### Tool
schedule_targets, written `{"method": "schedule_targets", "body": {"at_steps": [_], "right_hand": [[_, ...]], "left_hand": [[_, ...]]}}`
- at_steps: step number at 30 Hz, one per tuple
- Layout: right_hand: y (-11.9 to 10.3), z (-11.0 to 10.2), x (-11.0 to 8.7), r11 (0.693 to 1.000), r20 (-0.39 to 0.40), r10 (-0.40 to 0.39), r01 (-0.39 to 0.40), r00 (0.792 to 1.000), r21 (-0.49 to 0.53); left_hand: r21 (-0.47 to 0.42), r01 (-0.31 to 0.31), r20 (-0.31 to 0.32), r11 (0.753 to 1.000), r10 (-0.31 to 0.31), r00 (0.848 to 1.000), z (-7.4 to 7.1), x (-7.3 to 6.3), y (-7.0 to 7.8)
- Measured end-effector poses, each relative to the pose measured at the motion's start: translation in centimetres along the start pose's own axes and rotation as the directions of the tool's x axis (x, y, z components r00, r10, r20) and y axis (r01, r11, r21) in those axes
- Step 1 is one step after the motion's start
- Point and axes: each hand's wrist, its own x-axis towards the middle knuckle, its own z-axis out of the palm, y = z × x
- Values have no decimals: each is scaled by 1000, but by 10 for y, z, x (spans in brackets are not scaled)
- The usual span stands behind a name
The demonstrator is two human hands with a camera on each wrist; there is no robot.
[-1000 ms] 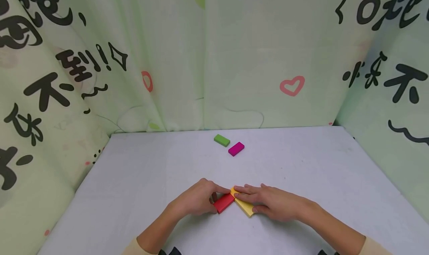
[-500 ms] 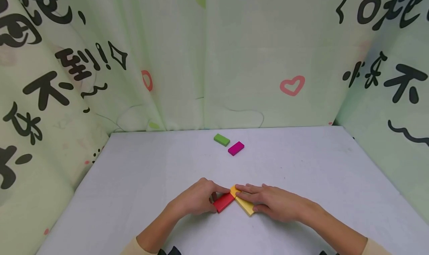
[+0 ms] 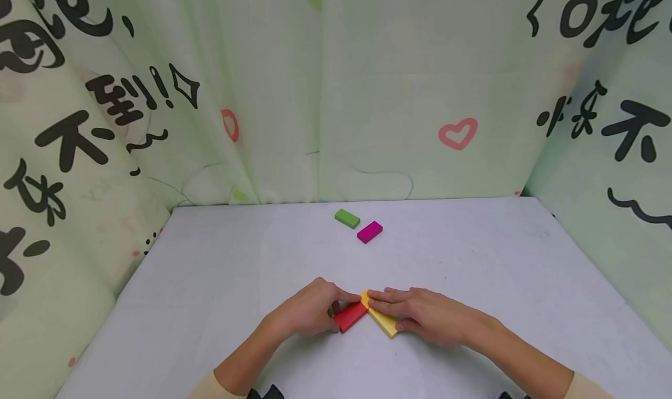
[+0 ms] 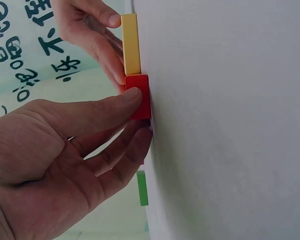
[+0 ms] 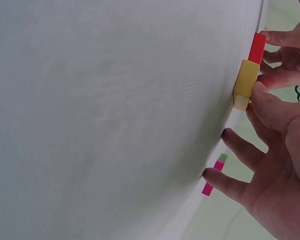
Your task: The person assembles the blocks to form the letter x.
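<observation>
My left hand (image 3: pixel 311 308) pinches a red block (image 3: pixel 350 317) between thumb and fingers, low at the middle of the head view. In the left wrist view its thumb presses the end of the red block (image 4: pixel 137 107). My right hand (image 3: pixel 438 317) holds a pale yellow block (image 3: pixel 385 324), thumb at its near end and fingers over its far part. The two blocks touch at a corner and form an angle. An orange-yellow piece (image 3: pixel 364 297) shows behind that corner, partly under the right fingers; whether it is a separate block I cannot tell.
Farther back on the white table (image 3: pixel 236 270) lie a green block (image 3: pixel 347 219) and a magenta block (image 3: pixel 370 232), close together. Pale green curtains (image 3: pixel 378 95) with black characters and red hearts hang along the back and sides.
</observation>
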Motion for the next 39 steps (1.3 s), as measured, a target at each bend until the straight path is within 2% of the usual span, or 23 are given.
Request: {"method": "schedule_targets", "body": {"at_steps": [10,18,29,39], "right_hand": [[-1,0,0,1000,2,13,-13,1000,-1],[0,-1,1,1000,2,4,-4,1000,4],[2,-3,3,998,-26,-60,60,998,1],[5,-4,4,996,-28,-83,83,996,-16]], "left_hand": [[1,-22,-1,1000,22,1000,-1,-1,0],[3,-14,4,1000,14,1000,-1,-2,1],[16,-25,-9,1000,25,1000,1,-3,3],[22,-16,0,1000,16,1000,1,-2,3]]}}
